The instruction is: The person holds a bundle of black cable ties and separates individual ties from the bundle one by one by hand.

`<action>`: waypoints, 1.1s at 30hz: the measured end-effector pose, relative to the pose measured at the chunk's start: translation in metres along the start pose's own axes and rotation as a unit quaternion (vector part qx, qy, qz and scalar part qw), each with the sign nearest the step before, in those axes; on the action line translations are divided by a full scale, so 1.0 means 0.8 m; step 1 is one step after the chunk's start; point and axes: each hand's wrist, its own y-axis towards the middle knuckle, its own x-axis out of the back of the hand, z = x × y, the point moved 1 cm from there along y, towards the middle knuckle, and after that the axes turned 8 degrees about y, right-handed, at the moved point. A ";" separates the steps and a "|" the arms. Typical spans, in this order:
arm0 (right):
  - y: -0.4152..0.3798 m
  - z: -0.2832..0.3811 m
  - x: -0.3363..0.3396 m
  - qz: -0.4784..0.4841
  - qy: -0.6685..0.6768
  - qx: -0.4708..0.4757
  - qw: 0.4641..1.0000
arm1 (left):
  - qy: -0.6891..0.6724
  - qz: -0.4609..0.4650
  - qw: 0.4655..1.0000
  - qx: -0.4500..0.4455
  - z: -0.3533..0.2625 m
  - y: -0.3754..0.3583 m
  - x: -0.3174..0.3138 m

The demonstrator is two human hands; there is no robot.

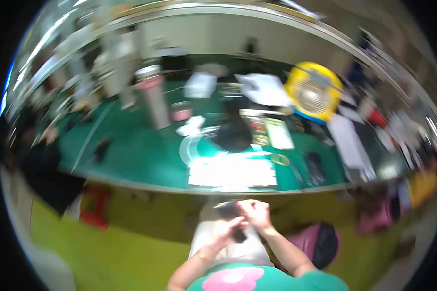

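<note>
Both hands are together over my lap, just below the table's front edge. A dark object (228, 209), blurred, lies between them. My left hand (223, 232) has its fingers closed round the lower left side of it. On its right side, my right hand (256, 213) is closed against the same object. What the object is cannot be made out. Beyond the hands, a brightly lit white sheet or board (232, 172) lies at the front edge of the green table (145, 162), under a dark lamp-like shape (233, 136).
A yellow fan (314, 92) stands at the back right. A tall pink-topped cup (154, 97), a light green phone-like item (279, 134), papers (264, 88) and a black item (315, 167) are on the table. A person in dark clothes (46, 169) is at the far left. A red stool (96, 206) stands below.
</note>
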 end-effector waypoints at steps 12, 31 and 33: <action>-0.008 0.008 -0.010 0.003 0.128 -0.204 0.971 | -0.073 -0.006 0.997 0.004 0.014 0.001 0.021; 0.023 0.019 -0.035 0.038 0.128 -0.156 0.979 | -0.101 0.048 0.993 -0.028 -0.016 0.013 0.008; 0.028 0.024 -0.038 0.023 0.110 -0.161 0.980 | -0.098 0.060 0.990 -0.075 -0.019 0.017 0.006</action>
